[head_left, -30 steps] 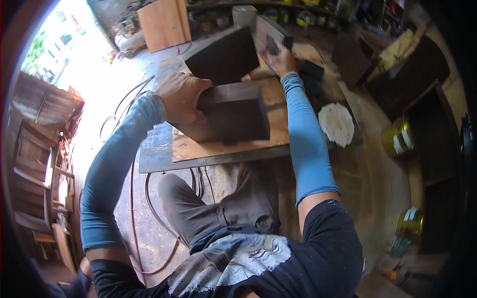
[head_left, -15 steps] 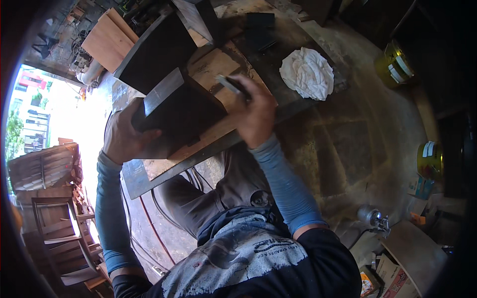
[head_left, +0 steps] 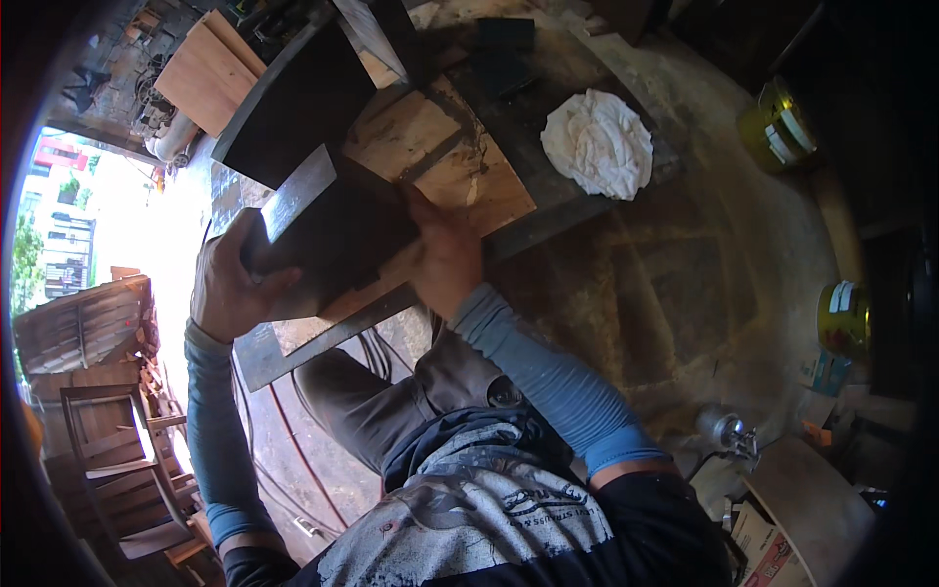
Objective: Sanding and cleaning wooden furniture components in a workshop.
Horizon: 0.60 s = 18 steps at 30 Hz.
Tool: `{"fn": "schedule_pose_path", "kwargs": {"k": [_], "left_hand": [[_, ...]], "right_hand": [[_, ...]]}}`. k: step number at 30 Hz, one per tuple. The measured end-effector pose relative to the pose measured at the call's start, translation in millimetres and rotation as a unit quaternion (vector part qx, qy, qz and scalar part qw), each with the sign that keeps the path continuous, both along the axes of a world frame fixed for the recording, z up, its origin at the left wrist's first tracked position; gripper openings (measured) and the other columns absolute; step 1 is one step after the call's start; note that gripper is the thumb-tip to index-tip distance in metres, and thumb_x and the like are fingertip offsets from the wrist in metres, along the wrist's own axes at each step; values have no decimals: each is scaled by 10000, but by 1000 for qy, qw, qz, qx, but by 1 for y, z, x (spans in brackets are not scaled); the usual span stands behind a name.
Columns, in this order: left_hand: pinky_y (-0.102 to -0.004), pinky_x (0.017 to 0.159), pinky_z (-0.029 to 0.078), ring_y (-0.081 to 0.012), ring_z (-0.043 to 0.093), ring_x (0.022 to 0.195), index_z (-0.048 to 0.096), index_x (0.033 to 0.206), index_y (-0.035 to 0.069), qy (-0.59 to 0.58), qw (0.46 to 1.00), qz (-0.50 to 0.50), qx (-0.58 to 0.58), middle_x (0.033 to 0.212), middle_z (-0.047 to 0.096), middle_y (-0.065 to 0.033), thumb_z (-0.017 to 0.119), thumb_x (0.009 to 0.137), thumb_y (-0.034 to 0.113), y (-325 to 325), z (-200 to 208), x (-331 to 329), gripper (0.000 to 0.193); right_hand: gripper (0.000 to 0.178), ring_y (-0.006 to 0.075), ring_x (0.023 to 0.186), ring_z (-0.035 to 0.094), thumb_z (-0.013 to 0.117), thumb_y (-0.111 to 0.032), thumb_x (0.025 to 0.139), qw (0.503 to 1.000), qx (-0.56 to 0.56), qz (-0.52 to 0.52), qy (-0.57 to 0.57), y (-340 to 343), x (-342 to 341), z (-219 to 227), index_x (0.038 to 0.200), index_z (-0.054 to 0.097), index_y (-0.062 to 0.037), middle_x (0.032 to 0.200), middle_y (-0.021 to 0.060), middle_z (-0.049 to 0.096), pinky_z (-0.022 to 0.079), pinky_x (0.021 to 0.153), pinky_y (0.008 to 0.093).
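A dark wooden piece (head_left: 357,220), like a box or thick panel with a shiny pale edge, is tilted above the worktable. My left hand (head_left: 235,279) grips its left end, with the thumb across the near face. At its right end is my right hand (head_left: 448,256), slightly blurred, with the fingers curled behind the dark piece. Whatever those fingers hold is hidden. Just beyond stands another dark panel (head_left: 298,103). A crumpled white cloth (head_left: 599,145) lies on the table to the right of my right hand.
Brown board (head_left: 499,196) covers part of the worktable. Upright panels and plywood (head_left: 207,73) stand at the far left. Yellow buckets (head_left: 843,315) are along the right, with a spray gun (head_left: 729,430) at lower right. Wooden chair frames (head_left: 122,470) are at left; hoses (head_left: 303,460) run below.
My right hand has come down and left, from above the table to the dark piece's right end. The thin flat thing it held is now out of sight. My left hand keeps its grip.
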<state>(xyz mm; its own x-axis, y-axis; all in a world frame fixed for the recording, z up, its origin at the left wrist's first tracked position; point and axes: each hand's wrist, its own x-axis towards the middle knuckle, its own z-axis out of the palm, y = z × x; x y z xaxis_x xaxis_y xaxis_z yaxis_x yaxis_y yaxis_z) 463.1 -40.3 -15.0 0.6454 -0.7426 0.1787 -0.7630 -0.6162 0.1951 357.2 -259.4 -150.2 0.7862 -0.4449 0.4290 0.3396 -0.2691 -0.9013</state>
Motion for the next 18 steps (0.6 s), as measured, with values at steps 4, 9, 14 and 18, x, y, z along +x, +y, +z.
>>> {"fn": "schedule_pose_path", "kwargs": {"k": [4,9,14,18], "left_hand": [[-404,711,528,-331,668,777,539,1286,-66,0,1000,-5,-15,886,662,-191,915,674,281,18,-8,1,797],[-447,833,527,-381,676,931,522,1325,-62,8,999,21,24,1038,673,-246,898,693,333,4,-5,2,835],[-468,928,504,-424,655,1020,508,1359,-64,-41,999,-6,-16,1094,663,-275,876,691,334,30,-21,10,860],[-409,924,525,-295,681,1064,565,1365,-16,205,977,-58,-10,1134,708,-197,783,851,349,-3,36,36,666]], "right_hand": [[580,341,1107,677,605,77,763,986,-113,-65,-103,18,6,59,1338,542,51,1197,253,671,531,1008,402],[536,381,1089,670,556,114,764,988,30,26,151,-2,-14,4,1295,573,44,1217,255,657,533,978,418],[443,357,1062,691,466,83,854,957,-43,-24,-286,11,4,117,1284,570,52,1175,242,677,553,950,420],[514,280,1280,579,454,84,893,960,-50,-134,-242,-66,-25,108,1405,496,71,1307,223,638,452,1071,373]]}}
